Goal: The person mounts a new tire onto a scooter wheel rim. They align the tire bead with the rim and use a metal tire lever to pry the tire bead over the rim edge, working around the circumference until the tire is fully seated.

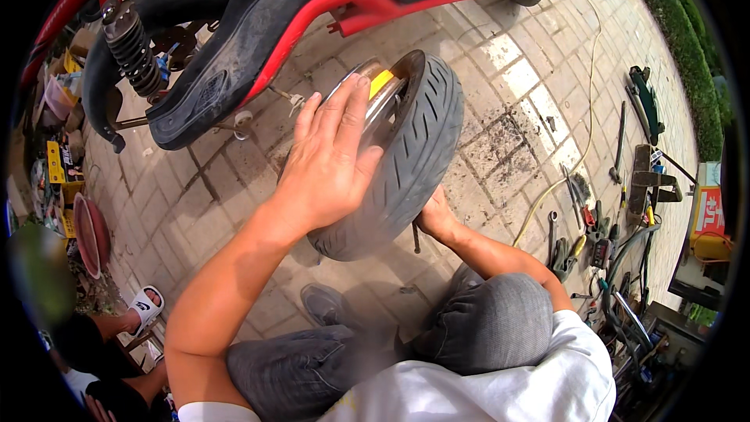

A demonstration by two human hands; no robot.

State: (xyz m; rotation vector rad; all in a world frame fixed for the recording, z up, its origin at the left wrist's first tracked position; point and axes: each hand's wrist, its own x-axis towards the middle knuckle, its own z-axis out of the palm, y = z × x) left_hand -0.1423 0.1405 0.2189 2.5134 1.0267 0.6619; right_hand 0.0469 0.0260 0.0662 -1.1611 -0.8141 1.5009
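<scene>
A wheel with a black treaded tyre (422,141) and a metal rim with a yellow strip (379,80) stands upright in front of me, tilted to the right. My left hand (332,148) rests on the wheel's left side, fingers stretched out over the rim, thumb toward the tyre. My right hand (436,211) is at the tyre's lower right; its fingers are mostly hidden behind the rubber. A thin dark rod (417,242) shows below that hand. Just beyond the wheel is a red and black scooter (281,16) with an exposed shock absorber (129,47).
Tools (594,242), hoses and a yellow cable (547,195) lie along the right, near a green hedge (687,47). A red basin (90,234) and boxes line the left. Another person's sandalled foot (144,309) is at lower left. Paving (195,227) surrounds me.
</scene>
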